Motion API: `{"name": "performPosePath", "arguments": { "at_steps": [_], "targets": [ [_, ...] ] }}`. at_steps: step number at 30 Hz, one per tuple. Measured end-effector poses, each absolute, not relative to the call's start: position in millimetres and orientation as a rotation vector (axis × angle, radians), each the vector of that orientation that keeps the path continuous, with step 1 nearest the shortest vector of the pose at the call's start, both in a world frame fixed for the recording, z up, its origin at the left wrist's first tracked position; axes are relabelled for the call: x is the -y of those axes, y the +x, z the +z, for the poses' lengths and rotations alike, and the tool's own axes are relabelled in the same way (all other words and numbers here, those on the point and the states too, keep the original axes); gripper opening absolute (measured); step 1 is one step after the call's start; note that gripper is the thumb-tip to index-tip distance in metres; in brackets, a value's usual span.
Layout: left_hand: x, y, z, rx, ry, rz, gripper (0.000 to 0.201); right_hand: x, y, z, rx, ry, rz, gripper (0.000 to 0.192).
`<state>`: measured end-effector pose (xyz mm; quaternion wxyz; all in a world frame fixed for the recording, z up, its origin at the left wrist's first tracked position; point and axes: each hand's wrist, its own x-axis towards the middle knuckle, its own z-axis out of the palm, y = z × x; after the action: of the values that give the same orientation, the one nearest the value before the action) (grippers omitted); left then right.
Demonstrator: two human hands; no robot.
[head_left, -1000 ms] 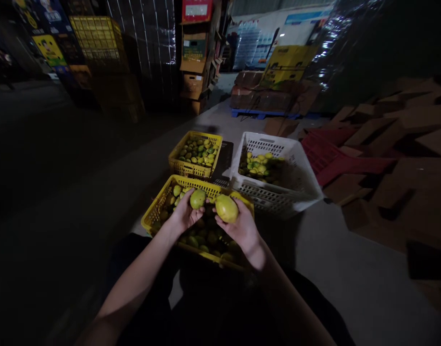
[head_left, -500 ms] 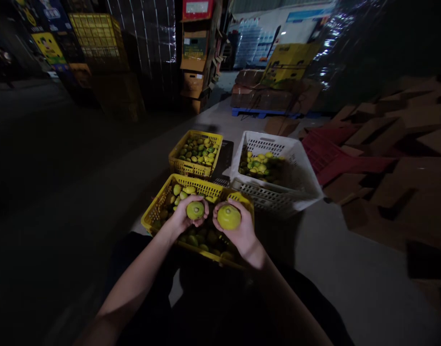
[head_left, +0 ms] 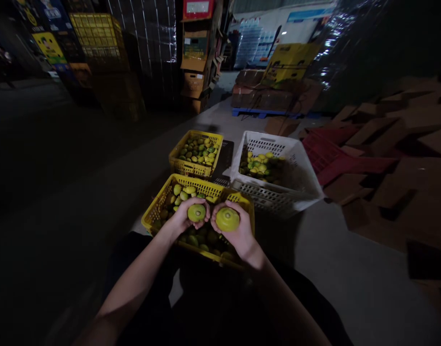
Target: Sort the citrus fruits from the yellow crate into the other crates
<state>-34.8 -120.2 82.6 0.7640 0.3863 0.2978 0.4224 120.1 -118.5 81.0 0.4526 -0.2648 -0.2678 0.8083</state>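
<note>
My left hand [head_left: 186, 215] is closed around a greenish-yellow lemon [head_left: 196, 213], one end of it facing up at me. In my right hand [head_left: 243, 230] sits a larger, yellower lemon [head_left: 228, 219], fingers curled about its far side. Both hands are side by side, a small gap between them, above a yellow plastic crate [head_left: 158, 204]. Green and yellow lemons [head_left: 184, 195] lie in that crate, partly hidden by my hands and in shadow at the near side.
Beyond stands a second yellow crate [head_left: 175, 165] of lemons. A white crate [head_left: 296, 166], part filled with lemons, is at the right. Past it are a red crate [head_left: 332, 154] and heaped cardboard boxes [head_left: 415, 187]. Stacked boxes [head_left: 194, 62] and a blue pallet [head_left: 261, 113] stand farther back.
Both hands have drawn very slightly closer together, each still holding its lemon. The crates have not moved.
</note>
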Motion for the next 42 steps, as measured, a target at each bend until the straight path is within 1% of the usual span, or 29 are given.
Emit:
{"name": "performPosePath", "arguments": {
  "at_steps": [12,15,19,25,31,33,38,42],
  "targets": [
    [121.4,-35.0,84.7,-0.644,0.795,0.927,0.040,120.3,119.1,79.4,0.635,-0.649,2.032,0.025],
    [118.6,-33.2,85.2,-0.692,0.620,0.980,0.040,117.5,117.9,79.1,0.521,-0.683,2.012,0.022],
    [113.8,-32.5,88.7,-0.713,0.307,1.167,0.033,111.3,115.3,77.5,0.263,-0.771,1.911,0.017],
    [113.1,-33.7,93.3,-0.643,0.082,1.184,0.042,108.8,112.9,74.0,0.245,-0.711,1.890,0.016],
    [111.9,-32.1,86.1,-0.697,0.118,1.110,0.060,107.0,114.1,66.2,0.264,-0.735,1.790,0.028],
    [110.3,-32.2,83.0,-0.731,0.113,1.092,0.064,106.1,114.3,64.2,0.268,-0.759,1.790,0.028],
    [108.0,-31.8,82.7,-0.799,0.080,1.069,0.067,104.2,115.1,60.9,0.254,-0.824,1.807,0.022],
    [107.4,-30.8,83.0,-0.834,0.073,1.055,0.064,102.9,115.6,58.2,0.228,-0.844,1.837,0.022]
  ]
}}
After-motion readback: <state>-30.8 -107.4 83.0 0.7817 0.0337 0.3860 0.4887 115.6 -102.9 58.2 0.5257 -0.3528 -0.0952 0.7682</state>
